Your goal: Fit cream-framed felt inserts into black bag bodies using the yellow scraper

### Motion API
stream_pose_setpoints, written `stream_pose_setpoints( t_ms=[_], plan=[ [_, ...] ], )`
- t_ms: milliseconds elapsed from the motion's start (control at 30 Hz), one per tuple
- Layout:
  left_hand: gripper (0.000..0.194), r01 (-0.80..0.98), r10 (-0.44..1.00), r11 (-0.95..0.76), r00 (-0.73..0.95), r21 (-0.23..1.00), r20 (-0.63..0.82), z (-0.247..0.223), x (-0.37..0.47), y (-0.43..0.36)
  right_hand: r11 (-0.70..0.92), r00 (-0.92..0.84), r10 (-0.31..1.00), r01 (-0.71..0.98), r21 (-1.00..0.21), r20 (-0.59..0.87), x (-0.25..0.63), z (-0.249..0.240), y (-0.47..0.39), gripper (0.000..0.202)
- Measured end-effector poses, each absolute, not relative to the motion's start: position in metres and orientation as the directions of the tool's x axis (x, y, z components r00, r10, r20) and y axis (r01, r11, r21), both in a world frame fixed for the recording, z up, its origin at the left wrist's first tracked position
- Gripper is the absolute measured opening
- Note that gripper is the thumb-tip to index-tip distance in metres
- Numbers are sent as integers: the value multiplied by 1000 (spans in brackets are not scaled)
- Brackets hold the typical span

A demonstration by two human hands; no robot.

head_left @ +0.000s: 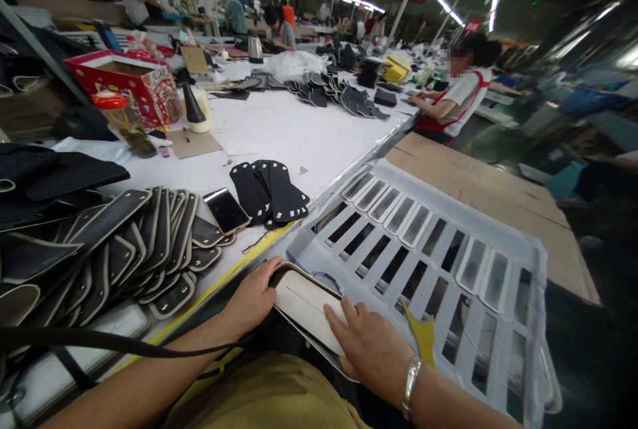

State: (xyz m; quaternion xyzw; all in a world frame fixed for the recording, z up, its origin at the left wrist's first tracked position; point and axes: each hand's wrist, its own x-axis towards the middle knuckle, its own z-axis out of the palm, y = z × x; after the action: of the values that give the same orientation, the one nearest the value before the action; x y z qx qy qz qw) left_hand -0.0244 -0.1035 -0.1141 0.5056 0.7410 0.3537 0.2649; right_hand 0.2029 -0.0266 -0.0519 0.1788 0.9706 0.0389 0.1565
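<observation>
A cream-faced, rounded panel with a dark rim (304,303) is held low in front of my body, above my lap. My left hand (256,299) is closed on its left end, thumb on the near edge and fingers on the far edge. Across the right end lies my right hand (366,339), its fingers bent over the cream face and gripping it; a bangle (412,386) is on that wrist. What is under the panel is hidden. Left of my hands, many dark flat pieces with pale edges and metal studs (164,236) lie in an overlapping pile.
A phone (226,210) and black cut-outs (272,191) lie on the white table (279,130). At right stands a grey slatted plastic rack (528,253) with pale-rimmed strips and a yellow piece (421,336). Behind it are cardboard (478,183) and a seated co-worker (458,107).
</observation>
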Motion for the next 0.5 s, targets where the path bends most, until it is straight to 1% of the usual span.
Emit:
stream_pose_setpoints(
  t_ms=[133, 200, 300, 333, 400, 433, 500],
  plan=[
    [65, 656, 966, 167, -258, 736, 11, -119, -30, -102, 903, -860, 414, 429, 18, -298, 194, -53, -21, 69],
    [62, 700, 973, 139, -230, 700, 37, -118, -32, -104, 891, -855, 428, 453, -20, -294, 191, -54, -19, 70],
    [52, 806, 977, 35, -151, 591, 149, -107, -29, -110, 893, -860, 416, 448, -48, -294, 191, -53, -16, 69],
    [48, 844, 975, -32, -93, 536, 204, -102, -26, -112, 899, -868, 401, 435, -57, -294, 191, -53, -14, 68],
    [40, 888, 952, -225, 114, 400, 283, -94, -17, -116, 913, -884, 361, 400, -79, -298, 191, -51, -10, 68],
    [39, 881, 927, -333, 242, 335, 285, -92, -12, -117, 919, -889, 343, 385, -89, -302, 191, -51, -8, 68],
    [44, 836, 869, -491, 449, 244, 209, -92, -3, -118, 921, -890, 329, 376, -100, -315, 191, -52, -5, 69]
  ],
)
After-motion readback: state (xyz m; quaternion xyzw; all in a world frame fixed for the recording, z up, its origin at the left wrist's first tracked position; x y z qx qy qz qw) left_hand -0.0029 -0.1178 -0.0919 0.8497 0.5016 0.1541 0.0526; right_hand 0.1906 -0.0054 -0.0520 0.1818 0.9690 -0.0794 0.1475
